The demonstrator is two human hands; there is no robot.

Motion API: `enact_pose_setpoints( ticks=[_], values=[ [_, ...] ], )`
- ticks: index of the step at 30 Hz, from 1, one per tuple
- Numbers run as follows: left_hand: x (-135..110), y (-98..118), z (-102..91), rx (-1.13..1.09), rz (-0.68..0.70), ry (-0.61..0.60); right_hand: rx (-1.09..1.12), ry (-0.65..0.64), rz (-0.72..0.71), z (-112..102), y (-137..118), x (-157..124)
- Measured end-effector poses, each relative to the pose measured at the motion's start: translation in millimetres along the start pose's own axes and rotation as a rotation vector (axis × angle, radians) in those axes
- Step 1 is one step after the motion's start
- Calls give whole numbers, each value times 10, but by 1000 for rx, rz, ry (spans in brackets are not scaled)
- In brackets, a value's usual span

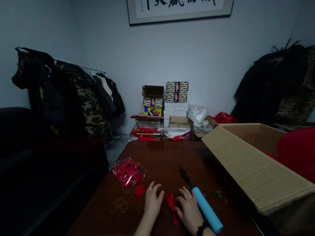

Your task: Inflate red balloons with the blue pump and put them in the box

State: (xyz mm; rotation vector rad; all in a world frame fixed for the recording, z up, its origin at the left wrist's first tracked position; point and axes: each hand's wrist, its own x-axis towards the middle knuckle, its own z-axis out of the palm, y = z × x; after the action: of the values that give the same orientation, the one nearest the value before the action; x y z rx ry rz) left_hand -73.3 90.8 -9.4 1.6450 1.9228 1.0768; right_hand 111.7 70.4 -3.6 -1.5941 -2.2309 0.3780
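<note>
Red balloon [171,204], limp and uninflated, lies flat on the dark wooden table [157,157] between the two hands, close to the near edge. Left hand [153,201] rests palm down just beside it, fingers loosely spread and gripping nothing. Right hand [189,210] sits on the balloon's other side with its fingers bent toward the rubber; they seem to touch it, but whether they pinch it I cannot tell (the light is dim). A dark band circles that wrist.

Just beyond the right hand lies a blue hand pump [206,210], set at a slant, its black nozzle pointing away across the table. Small green and red scraps [218,194] lie near the pump's far side.

Out from the left hand there is a loose red piece [139,190], a clear bag of red balloons [127,173] behind it, and a few yellow rubber bands [119,205] toward the table's left edge.

Further right stands an open cardboard box [256,163] — its flap hangs over the table. At the far wall, stacked cartons [163,107] rise under a framed calligraphy [177,1].
</note>
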Motion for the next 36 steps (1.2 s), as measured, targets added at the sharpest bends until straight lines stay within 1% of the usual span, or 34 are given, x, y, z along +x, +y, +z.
enact_pose_setpoints(
  ticks=[1, 2, 3, 5, 7, 10, 13, 16, 19, 22, 24, 26, 27, 29, 30, 31, 32, 34, 36],
  values=[
    [-8, 4, 15, 51, -29, 9, -29, 3, 15, 8, 67, 23],
    [-43, 7, 28, 92, -25, 13, -61, 5, 30, 17, 148, 36],
    [-102, 9, 42, 132, -2, 11, -98, 10, 44, 28, 242, 37],
    [-265, 15, 91, 215, 51, -32, -189, 37, 108, 56, 446, 9],
    [-426, 29, 175, 298, 44, -88, -290, 68, 193, 90, 633, -42],
    [-550, 65, 345, 398, 30, -105, -439, 107, 298, 141, 811, -102],
    [-542, 108, 511, 468, 44, -115, -524, 104, 335, 154, 871, -80],
    [-534, 151, 615, 496, 57, -164, -503, 77, 342, 117, 880, 9],
    [-577, 166, 635, 484, 85, -174, -461, 73, 318, 84, 871, 74],
    [-580, 120, 579, 436, 87, -140, -465, 52, 262, 93, 837, 61],
    [-516, 57, 509, 313, 46, -99, -469, 26, 218, 104, 807, 23],
    [-401, -13, 422, 55, -39, -51, -454, 9, 185, 100, 782, -14],
    [-333, -45, 376, -123, -116, -28, -440, 14, 180, 94, 773, -30],
    [-193, -92, 290, -533, -320, 52, -406, 46, 175, 86, 762, -58],
    [-129, -105, 255, -709, -416, 96, -385, 70, 174, 91, 758, -72],
    [-72, -113, 228, -835, -509, 138, -362, 94, 170, 106, 754, -90],
    [-22, -115, 210, -923, -594, 166, -334, 109, 160, 133, 750, -112],
    [62, -108, 196, -1007, -726, 181, -278, 118, 118, 222, 744, -174],
    [142, -88, 190, -1040, -795, 159, -244, 111, 67, 339, 743, -261]
  ],
)
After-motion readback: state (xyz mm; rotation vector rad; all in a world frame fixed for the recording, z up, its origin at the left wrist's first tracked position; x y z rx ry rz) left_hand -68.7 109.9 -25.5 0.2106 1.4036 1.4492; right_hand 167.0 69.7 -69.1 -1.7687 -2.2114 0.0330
